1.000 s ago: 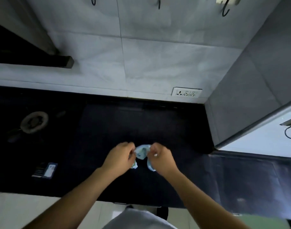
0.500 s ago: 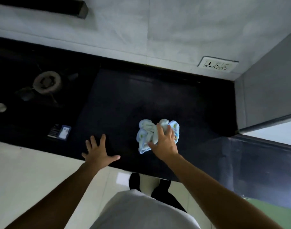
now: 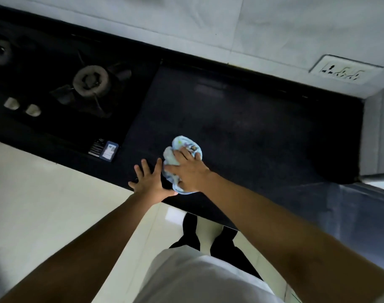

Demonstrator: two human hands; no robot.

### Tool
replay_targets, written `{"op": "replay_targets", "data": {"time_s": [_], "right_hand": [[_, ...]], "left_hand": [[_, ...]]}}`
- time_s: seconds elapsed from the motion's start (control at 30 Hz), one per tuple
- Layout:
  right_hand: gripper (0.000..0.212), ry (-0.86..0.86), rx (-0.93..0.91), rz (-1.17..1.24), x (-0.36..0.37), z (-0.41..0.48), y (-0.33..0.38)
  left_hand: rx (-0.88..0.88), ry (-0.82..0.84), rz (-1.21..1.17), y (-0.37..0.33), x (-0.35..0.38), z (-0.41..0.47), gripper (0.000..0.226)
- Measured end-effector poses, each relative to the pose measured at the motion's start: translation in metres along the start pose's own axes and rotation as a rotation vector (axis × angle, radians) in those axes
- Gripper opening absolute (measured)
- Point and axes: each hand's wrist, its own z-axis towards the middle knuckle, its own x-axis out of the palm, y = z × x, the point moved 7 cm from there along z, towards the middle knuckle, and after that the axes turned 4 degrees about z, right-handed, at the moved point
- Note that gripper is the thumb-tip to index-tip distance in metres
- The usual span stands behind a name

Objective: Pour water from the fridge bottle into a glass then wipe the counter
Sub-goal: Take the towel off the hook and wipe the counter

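Blue cloth (image 3: 185, 144) on black counter (image 3: 252, 132) under flat right hand (image 3: 191, 171); left hand (image 3: 150, 182) splayed; neither grip clenched.

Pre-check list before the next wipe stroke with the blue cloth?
1. Contact: right hand presses flat on the light blue crumpled cloth: ok.
2. Rightward path: no object seen on the black counter that way: ok.
3. Leftward path: left hand lies flat on the front edge right beside the cloth: not ok.
4. Farther left: small dark packets sit near the edge: not ok.
5. Wet spots on the dark surface: cannot tell.
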Motion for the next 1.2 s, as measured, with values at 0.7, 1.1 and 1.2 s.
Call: {"op": "replay_targets", "data": {"time_s": [0.7,1.1,1.2], "right_hand": [[0.068,-0.467,1.093,0.496,0.038,-0.199,-0.225],[0.061,-0.152,-0.081,0.140,0.020,-0.093,-0.058],[0.036,-0.267,0.273,0.510,0.021,-0.128,-0.140]], "left_hand": [[-0.009,0.053,0.044,-0.001,0.001,0.013,0.134],[-0.021,0.057,0.019,-0.006,-0.006,0.005,0.133],[-0.011,0.045,0.032,-0.004,-0.004,0.006,0.133]]}}
